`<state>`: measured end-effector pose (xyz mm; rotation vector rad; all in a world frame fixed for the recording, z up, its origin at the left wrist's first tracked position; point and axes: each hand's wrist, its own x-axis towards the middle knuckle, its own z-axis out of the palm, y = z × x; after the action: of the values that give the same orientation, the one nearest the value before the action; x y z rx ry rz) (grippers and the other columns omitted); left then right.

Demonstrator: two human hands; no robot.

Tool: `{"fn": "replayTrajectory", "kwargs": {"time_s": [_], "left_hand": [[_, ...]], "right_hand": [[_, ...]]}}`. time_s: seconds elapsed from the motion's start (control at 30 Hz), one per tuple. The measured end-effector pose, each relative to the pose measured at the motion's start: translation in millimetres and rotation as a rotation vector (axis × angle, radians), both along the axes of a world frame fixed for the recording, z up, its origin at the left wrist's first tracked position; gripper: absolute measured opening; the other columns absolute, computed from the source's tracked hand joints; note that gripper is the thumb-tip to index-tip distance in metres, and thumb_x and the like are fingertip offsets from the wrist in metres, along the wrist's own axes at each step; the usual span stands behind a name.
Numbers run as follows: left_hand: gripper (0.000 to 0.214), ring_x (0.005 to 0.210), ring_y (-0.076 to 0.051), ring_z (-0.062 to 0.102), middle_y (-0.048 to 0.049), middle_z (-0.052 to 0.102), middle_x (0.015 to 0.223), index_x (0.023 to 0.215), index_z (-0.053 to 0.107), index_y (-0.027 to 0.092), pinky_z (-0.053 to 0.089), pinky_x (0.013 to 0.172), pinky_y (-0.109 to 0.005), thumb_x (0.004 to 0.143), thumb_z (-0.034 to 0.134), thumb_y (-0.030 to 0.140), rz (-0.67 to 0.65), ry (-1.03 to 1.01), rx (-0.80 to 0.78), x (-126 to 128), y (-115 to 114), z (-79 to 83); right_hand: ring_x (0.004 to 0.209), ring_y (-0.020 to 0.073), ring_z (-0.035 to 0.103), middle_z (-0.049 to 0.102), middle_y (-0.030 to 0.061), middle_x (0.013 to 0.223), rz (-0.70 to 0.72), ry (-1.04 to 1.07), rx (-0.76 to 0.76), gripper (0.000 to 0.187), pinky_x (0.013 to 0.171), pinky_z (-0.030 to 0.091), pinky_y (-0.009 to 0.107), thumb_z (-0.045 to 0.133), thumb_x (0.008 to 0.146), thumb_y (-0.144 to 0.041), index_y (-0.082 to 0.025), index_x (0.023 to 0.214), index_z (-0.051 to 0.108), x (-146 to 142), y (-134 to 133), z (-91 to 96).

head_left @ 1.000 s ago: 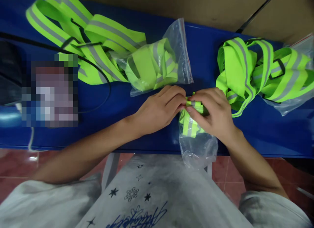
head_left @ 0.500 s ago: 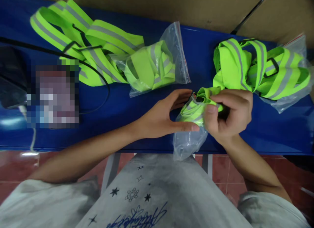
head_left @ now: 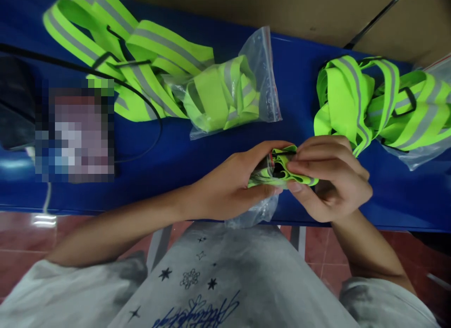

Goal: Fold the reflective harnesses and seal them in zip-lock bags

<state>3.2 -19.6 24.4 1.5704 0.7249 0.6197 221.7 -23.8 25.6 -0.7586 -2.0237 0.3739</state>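
Left hand (head_left: pixel 229 182) wraps the green strap bundle (head_left: pixel 260 178), thumb on the near side, fingers round the far side, fingertips partly hidden. Right hand (head_left: pixel 331 177) has thumb and fingers closed on the folds at the bundle's right end

Bundle sits between the hands, by the table's near edge, right in front of the person. Likely reason: left acts as a clamp so the layers don't spring apart, leaving right free for fine finger work on the folds

Clear bag (head_left: pixel 255 213) pokes out below the left hand, over the table edge; red seal strip (head_left: pixel 272 161) shows up by the folds (can't tell how much strap is actually inside the plastic)

On the blue table (head_left: pixel 292 93), beyond the hands: bagged strap (head_left: pixel 225 97) in a clear zip bag, just touching the loose strap (head_left: pixel 169 43) on the left. Strap pile (head_left: pixel 348 97) lies beyond the right hand, more plastic at its near edge. Both groups sit off to the sides, which probably keeps the middle usable for the hands
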Motion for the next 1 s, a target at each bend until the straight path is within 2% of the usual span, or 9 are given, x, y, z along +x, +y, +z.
{"fn": "replayTrajectory", "kwargs": {"time_s": [0.13,0.3,0.43,0.57,0.67,0.77,0.83,0.9,1.0], "left_hand": [[0.056,0.117,-0.020,0.067,-0.0048,0.068,0.134,0.143,0.047,0.022,0.053,0.099,-0.029,0.092,0.070,0.024,-0.026,0.019,0.029,-0.9,1.7,3.5],[0.056,0.113,-0.019,0.069,-0.0056,0.068,0.133,0.144,0.045,0.022,0.055,0.099,-0.031,0.093,0.068,0.023,-0.042,0.045,0.061,-0.2,1.5,4.7],[0.058,0.123,-0.023,0.067,-0.0090,0.062,0.145,0.149,0.041,0.025,0.055,0.102,-0.034,0.097,0.066,0.027,-0.072,0.034,0.118,-3.0,2.2,3.9],[0.064,0.130,-0.025,0.064,-0.0106,0.056,0.152,0.155,0.035,0.029,0.057,0.105,-0.036,0.098,0.065,0.029,-0.176,0.000,0.168,-6.9,6.1,4.5],[0.063,0.130,-0.027,0.064,-0.0093,0.058,0.150,0.152,0.042,0.030,0.059,0.105,-0.038,0.095,0.071,0.037,-0.199,-0.039,0.139,-9.3,10.3,5.8],[0.037,0.136,-0.028,0.061,-0.0084,0.061,0.148,0.135,0.058,0.031,0.058,0.109,-0.043,0.099,0.064,0.030,-0.189,-0.096,0.121,-12.7,16.5,6.6],[0.024,0.138,-0.028,0.059,-0.0079,0.065,0.142,0.122,0.066,0.030,0.056,0.110,-0.046,0.101,0.058,0.022,-0.191,-0.102,0.137,-15.4,21.6,6.8],[0.021,0.139,-0.029,0.058,-0.0079,0.068,0.137,0.114,0.070,0.030,0.056,0.110,-0.047,0.099,0.060,0.020,-0.213,-0.089,0.169,-18.2,26.4,6.8],[0.021,0.136,-0.027,0.061,-0.0063,0.064,0.143,0.114,0.072,0.032,0.059,0.107,-0.042,0.097,0.064,0.023,-0.256,-0.072,0.197,-22.4,31.5,7.1]], "right_hand": [[0.089,0.0220,0.071,0.075,0.0049,0.094,0.040,-0.019,-0.098,0.019,0.080,0.060,0.042,0.059,0.095,-0.022,-0.022,0.107,0.074,4.2,-1.4,3.7],[0.092,0.0232,0.070,0.074,0.0072,0.095,0.004,-0.090,-0.126,0.018,0.083,0.058,0.043,0.063,0.092,-0.013,-0.019,0.105,0.072,3.3,-2.9,7.1],[0.091,0.0219,0.068,0.071,0.0054,0.094,-0.034,-0.143,-0.079,0.025,0.079,0.057,0.042,0.057,0.096,-0.014,-0.025,0.114,0.071,3.8,-4.6,8.6],[0.088,0.0205,0.065,0.063,0.0034,0.084,0.051,-0.202,0.005,0.024,0.073,0.053,0.039,0.057,0.099,-0.018,-0.027,0.114,0.073,8.9,-4.5,6.8],[0.086,0.0191,0.064,0.061,0.0024,0.082,0.014,-0.196,0.074,0.021,0.073,0.054,0.038,0.054,0.101,-0.021,-0.026,0.108,0.072,11.9,-3.8,1.3],[0.082,0.0184,0.060,0.057,0.0027,0.078,-0.022,-0.148,0.157,0.018,0.070,0.054,0.037,0.055,0.100,-0.019,-0.021,0.103,0.072,11.2,-3.7,-4.0],[0.080,0.0188,0.059,0.056,0.0035,0.077,0.012,-0.125,0.183,0.016,0.068,0.053,0.037,0.056,0.098,-0.017,-0.017,0.102,0.072,9.1,-4.1,-5.5],[0.080,0.0190,0.060,0.057,0.0035,0.077,0.042,-0.117,0.204,0.015,0.067,0.052,0.037,0.057,0.097,-0.015,-0.016,0.102,0.072,6.9,-4.6,-5.6],[0.078,0.0188,0.062,0.059,0.0024,0.075,0.032,-0.101,0.165,0.013,0.068,0.052,0.038,0.057,0.096,-0.014,-0.018,0.098,0.069,5.2,-5.5,-5.8]]}}
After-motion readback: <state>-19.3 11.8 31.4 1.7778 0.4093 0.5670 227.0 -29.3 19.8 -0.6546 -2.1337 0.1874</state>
